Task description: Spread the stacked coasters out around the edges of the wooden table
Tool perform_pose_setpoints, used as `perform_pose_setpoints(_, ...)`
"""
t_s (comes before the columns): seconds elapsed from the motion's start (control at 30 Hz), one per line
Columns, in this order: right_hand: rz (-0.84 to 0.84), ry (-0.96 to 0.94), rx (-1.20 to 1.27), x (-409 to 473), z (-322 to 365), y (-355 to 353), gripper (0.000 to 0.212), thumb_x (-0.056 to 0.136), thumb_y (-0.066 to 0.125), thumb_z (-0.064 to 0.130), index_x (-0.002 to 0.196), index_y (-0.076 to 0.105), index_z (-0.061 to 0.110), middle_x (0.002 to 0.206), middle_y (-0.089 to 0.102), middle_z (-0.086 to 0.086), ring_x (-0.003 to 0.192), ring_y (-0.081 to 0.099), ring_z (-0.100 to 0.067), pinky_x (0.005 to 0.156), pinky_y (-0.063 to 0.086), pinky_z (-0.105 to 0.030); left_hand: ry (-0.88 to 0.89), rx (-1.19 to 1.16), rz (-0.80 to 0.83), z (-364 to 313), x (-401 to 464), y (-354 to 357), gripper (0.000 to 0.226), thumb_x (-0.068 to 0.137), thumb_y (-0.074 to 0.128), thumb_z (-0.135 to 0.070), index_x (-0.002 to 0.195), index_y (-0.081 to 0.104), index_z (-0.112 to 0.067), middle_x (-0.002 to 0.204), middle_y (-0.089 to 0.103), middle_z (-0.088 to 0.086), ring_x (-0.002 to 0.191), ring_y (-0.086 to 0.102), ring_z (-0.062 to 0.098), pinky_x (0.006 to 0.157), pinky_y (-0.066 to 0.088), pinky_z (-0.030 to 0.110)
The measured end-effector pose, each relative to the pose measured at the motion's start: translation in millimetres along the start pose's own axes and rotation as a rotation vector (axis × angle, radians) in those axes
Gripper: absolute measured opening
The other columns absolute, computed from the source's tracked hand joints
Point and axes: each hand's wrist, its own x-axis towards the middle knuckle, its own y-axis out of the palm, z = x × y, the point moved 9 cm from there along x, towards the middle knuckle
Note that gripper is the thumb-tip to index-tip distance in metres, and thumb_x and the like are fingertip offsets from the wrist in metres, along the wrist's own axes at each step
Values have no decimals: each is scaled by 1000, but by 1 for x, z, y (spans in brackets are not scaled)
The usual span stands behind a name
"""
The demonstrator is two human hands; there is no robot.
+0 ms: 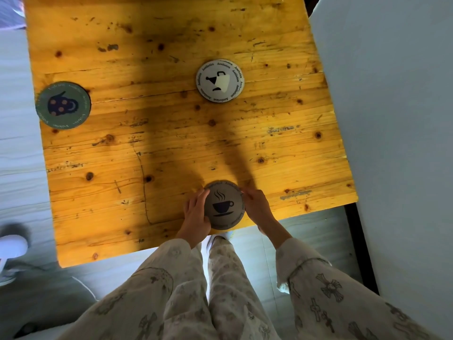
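1. Three coasters show on the wooden surface (pixel 171 148): your left hand (pixel 196 217) and right hand (pixel 257 207) both cup the grey cup-print coaster (pixel 223 204), which sits between your fingers (pixel 199 201) at the near edge, slightly overhanging it
2. Your fingers are curled narrow against its rim on either side, touching it; whether it is one disc or a stack beneath, you cannot tell from above
3. Well beyond your fingertips lies the white coaster (pixel 220 80), not at any edge; far off to the left of your left hand, the green coaster (pixel 63 105) rests by the side edge
4. Expect these discs to be light, thin and stiff, probably slick on varnished wood; they should slide easily
5. Take hold at the rim, thumb opposite fingers, or press flat on top and push
6. Mind the overhang: a light disc could tip off
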Motion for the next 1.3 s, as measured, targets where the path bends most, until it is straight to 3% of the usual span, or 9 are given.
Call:
perform_pose_setpoints(0.07, -8, 2, 6, -1, 0, -1, 32, 95, 38, 9, 113, 64, 4, 89, 50, -8, 74, 43, -20, 51, 28, -21, 4, 11, 10, 0, 0, 1, 75, 71, 35, 15, 138, 21, -16, 151, 15, 7, 138, 6, 28, 115, 7, 42)
perform_pose_setpoints(0.2, -23, 18, 24, -5, -1, -3, 27, 92, 39, 8, 83, 64, 12, 58, 43, -3, 52, 32, -14, 47, 22, -24, -1, 13, 30, 2, -1, 2, 75, 71, 35, 15, 138, 22, -18, 151, 14, 5, 138, 6, 27, 114, 9, 42)
perform_pose_setpoints(0.37, -43, 64, 46, -7, -8, -4, 29, 91, 39, 9, 91, 63, -6, 72, 51, -15, 66, 40, -22, 61, 31, -32, -10, 27, 59, 3, -1, 5, 72, 74, 38, 11, 138, 21, -17, 151, 15, 6, 137, 7, 28, 114, 12, 44)
perform_pose_setpoints(0.47, -60, 77, 33, -5, -8, -9, 30, 91, 40, 11, 75, 63, 3, 68, 50, -16, 60, 39, -21, 54, 29, -29, -7, 76, 59, 2, 1, 3, 64, 79, 41, 3, 137, 23, -17, 148, 22, 8, 135, 15, 28, 113, 17, 44)
perform_pose_setpoints(0.57, -89, 49, -28, 5, 2, -19, 28, 93, 43, 13, 111, 63, 3, 101, 62, -20, 83, 55, -26, 65, 37, -28, 48, 147, -17, -6, 12, -16, 49, 86, 40, -6, 133, 32, -19, 140, 38, 8, 130, 29, 24, 107, 29, 39)
perform_pose_setpoints(0.67, -115, -15, -90, 24, 29, -32, 32, 94, 46, 13, 123, 56, 5, 131, 53, -20, 113, 55, -33, 89, 43, -33, 147, 305, -92, -25, 40, -44, 47, 89, 43, -14, 133, 31, -21, 142, 37, 6, 132, 28, 24, 108, 27, 40)
perform_pose_setpoints(0.8, -136, -209, -253, 60, 95, -49, 35, 95, 46, 14, 129, 50, 6, 134, 48, -19, 119, 51, -34, 98, 41, -37, 155, 543, -108, -54, 108, -81, 76, 84, 54, -36, 141, 6, -27, 155, 1, 6, 141, 0, 32, 113, 9, 56)
perform_pose_setpoints(0.97, -161, -470, -540, 97, 172, -55, 44, 94, 46, 14, 137, 39, 6, 144, 39, -16, 135, 33, -29, 111, 25, -37, 10, 697, -36, -79, 183, -112, 124, 60, 73, -52, 137, -22, -29, 151, -28, 7, 138, -22, 32, 103, -1, 71)
perform_pose_setpoints(1.3, -110, -628, -1038, 167, 219, -17, 66, 91, 50, 37, 146, 18, 21, 158, 9, -9, 146, 5, -27, 120, 12, -45, -55, 644, 14, -74, 200, -106, 127, 62, 75, -44, 135, -28, -26, 148, -34, 7, 135, -29, 33, 103, 4, 74)
